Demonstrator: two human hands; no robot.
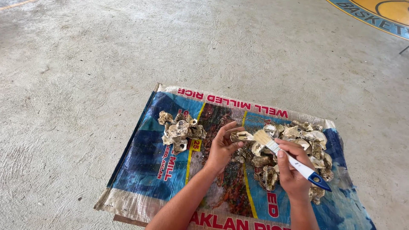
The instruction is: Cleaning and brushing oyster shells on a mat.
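The shell (241, 136) sits just right of the frame's centre, pinched between the thumb and fingers of our left hand (223, 147), a little above the sack. Our right hand (293, 170) is closed around the brush (284, 157), fingers wrapped on its white handle; the blue handle end sticks out toward the lower right, and the pale bristles touch the shell's right edge.

We work on a bare concrete floor (85, 64), grey and rough, with faint swirled trowel marks. It fills the whole upper and left part of the frame. In the upper right corner we see part of a painted floor sign (379, 12): a yellow curved field with a blue band carrying lettering. A thin dark leg of something shows at the right edge below it; we cannot tell what it belongs to.

The sack (149, 170) is spread flat in the lower middle of the frame, a woven plastic rectangle, mostly blue with a dark mottled panel down its centre, yellow stripes, and red lettering along its pale top and bottom borders. Its edges are frayed and lift slightly at the lower left.

On the sack, a small pile (179, 130) of rough grey-brown shells lies left of our hands, and a big pile (306, 145) spreads right of them, under and behind the brush.
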